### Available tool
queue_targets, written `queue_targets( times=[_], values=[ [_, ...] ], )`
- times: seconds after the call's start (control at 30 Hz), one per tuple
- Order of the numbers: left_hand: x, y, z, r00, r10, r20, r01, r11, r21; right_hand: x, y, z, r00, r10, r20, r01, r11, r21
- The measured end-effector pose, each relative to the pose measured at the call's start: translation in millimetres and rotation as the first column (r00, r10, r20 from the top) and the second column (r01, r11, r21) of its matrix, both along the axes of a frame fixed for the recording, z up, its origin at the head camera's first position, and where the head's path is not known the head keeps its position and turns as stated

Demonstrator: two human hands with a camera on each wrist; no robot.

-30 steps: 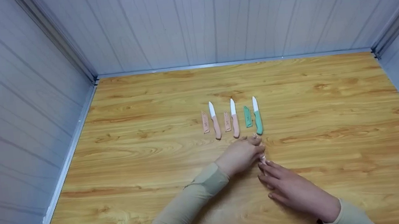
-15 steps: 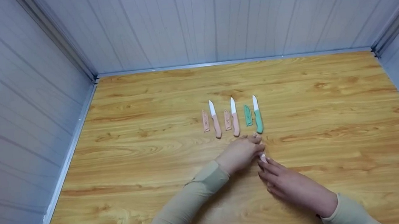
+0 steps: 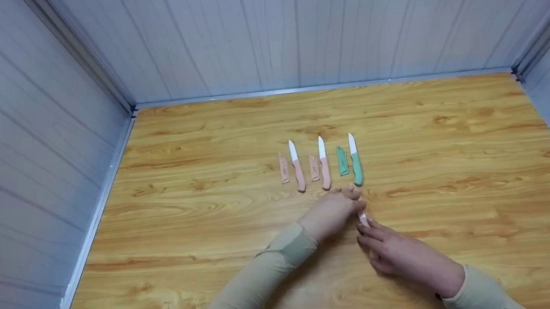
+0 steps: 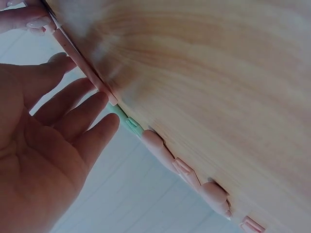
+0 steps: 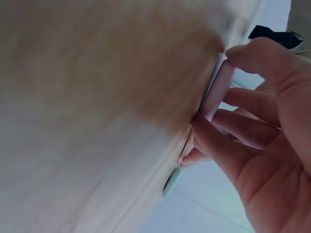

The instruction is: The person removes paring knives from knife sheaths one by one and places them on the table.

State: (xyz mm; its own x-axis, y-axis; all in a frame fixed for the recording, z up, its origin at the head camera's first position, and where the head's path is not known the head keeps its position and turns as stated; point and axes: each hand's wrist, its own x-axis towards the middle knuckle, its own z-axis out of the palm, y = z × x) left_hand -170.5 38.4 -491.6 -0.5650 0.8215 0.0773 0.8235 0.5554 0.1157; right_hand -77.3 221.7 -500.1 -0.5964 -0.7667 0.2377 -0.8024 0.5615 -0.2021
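Observation:
My left hand (image 3: 332, 214) pinches a pink sheath (image 4: 80, 60) lying along the tabletop, thumb and fingertips on its sides. Nearer the body, my right hand (image 3: 407, 255) holds the pink handle of a paring knife (image 5: 218, 90) between thumb and fingers. A short white stretch of blade shows between the two hands in the head view, in line with the sheath. My left fingers hide most of the sheath in that view. Just beyond my left fingertips lies a green-handled paring knife (image 3: 357, 168), with its green sheath (image 3: 342, 161) beside it.
Left of the green pair lie two pink-handled knives, one in the middle (image 3: 325, 173) and one farther left (image 3: 299, 175). Each has a pink sheath on its left: the middle sheath (image 3: 314, 167) and the leftmost sheath (image 3: 283, 168). Grey panel walls (image 3: 270, 29) border the wooden table (image 3: 190, 149).
My right hand's lower fingers have drawn closer together and curl in more. My left hand and the knives laid out in the row have stayed put.

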Motion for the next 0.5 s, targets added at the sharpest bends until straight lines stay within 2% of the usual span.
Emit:
queue_targets(
  times=[0.5],
  values=[
    [-0.7,2.9,2.2,1.0,0.011,0.026,-0.011,1.0,0.008,-1.2,-0.7,3.8,0.999,-0.018,0.039,0.02,0.999,-0.05]
  ],
)
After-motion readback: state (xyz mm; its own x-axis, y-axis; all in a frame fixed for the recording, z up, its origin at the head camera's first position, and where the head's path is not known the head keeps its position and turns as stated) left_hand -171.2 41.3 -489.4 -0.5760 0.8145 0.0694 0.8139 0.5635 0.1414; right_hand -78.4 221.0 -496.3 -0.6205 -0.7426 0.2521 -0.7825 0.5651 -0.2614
